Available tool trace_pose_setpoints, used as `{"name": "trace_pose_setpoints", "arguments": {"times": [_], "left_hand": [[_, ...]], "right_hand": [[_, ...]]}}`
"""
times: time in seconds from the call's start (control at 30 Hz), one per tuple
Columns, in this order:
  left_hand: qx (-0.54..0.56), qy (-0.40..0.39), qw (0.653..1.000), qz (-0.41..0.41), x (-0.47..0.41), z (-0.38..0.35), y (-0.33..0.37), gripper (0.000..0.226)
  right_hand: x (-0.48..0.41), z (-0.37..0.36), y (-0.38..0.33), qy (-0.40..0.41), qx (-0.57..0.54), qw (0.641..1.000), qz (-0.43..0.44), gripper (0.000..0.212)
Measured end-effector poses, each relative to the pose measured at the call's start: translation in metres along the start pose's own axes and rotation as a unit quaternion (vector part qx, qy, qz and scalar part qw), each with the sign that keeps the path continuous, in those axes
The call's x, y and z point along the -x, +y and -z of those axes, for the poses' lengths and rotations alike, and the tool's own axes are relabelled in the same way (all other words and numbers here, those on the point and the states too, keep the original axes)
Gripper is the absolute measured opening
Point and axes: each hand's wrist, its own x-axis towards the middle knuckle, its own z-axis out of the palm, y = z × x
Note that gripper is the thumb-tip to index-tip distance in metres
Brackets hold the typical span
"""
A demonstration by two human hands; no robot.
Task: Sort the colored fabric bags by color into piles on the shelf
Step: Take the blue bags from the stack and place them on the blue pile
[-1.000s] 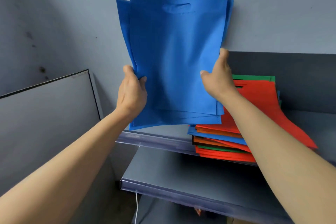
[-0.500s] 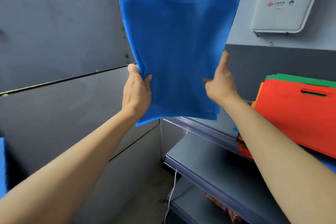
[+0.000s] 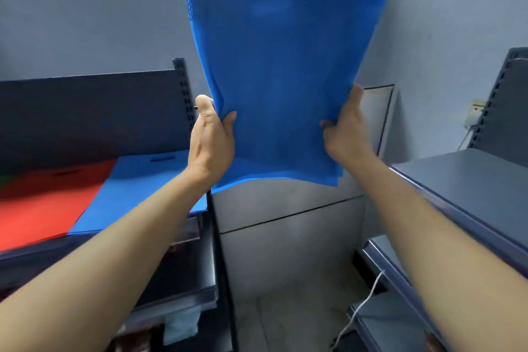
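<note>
I hold a stack of blue fabric bags (image 3: pixel 283 66) upright in front of me, handle cut-outs at the top. My left hand (image 3: pixel 213 140) grips the stack's lower left edge, thumb in front. My right hand (image 3: pixel 347 130) grips the lower right edge. On the left shelf (image 3: pixel 85 246) lies a blue pile (image 3: pixel 143 188) flat, with a red pile (image 3: pixel 48 203) beside it on its left. A sliver of green shows at the far left edge.
A dark perforated upright (image 3: pixel 183 86) and back panel stand behind the left shelf. Grey shelves (image 3: pixel 468 177) run along the right, with a white cable (image 3: pixel 360 308) hanging low. A grey wall panel and the floor lie between the two units.
My view has swung left with the blue stack still in both hands. The mixed pile on the right shelf has left the view and the left shelf with sorted piles has come in.
</note>
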Motion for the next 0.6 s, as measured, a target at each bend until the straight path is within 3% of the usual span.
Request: {"name": "trace_pose_setpoints", "arguments": {"times": [0.07,0.13,0.2,0.33,0.53,0.6], "left_hand": [[-0.001,0.040,0.998,0.039,0.002,0.041,-0.007,0.037],[0.003,0.074,0.996,0.039,0.003,0.085,-0.022,0.002],[-0.051,0.111,0.992,0.031,0.002,0.128,-0.038,0.022],[-0.125,0.145,0.981,0.009,0.007,0.202,-0.064,0.020],[-0.102,0.119,0.987,0.037,-0.001,0.262,-0.097,0.019],[-0.087,0.097,0.991,0.024,-0.007,0.269,-0.102,0.031]], "right_hand": [[0.002,-0.033,-0.025,-0.033,-0.011,0.999,0.006,0.051],[0.009,-0.069,-0.052,-0.058,-0.027,0.998,0.015,0.050],[0.019,-0.105,-0.078,-0.079,-0.061,0.994,0.038,0.049],[0.045,-0.162,-0.124,-0.110,-0.115,0.986,0.052,0.049],[0.068,-0.209,-0.166,-0.099,-0.083,0.991,0.030,0.047],[0.070,-0.214,-0.173,-0.074,-0.072,0.994,0.021,0.045]]}}
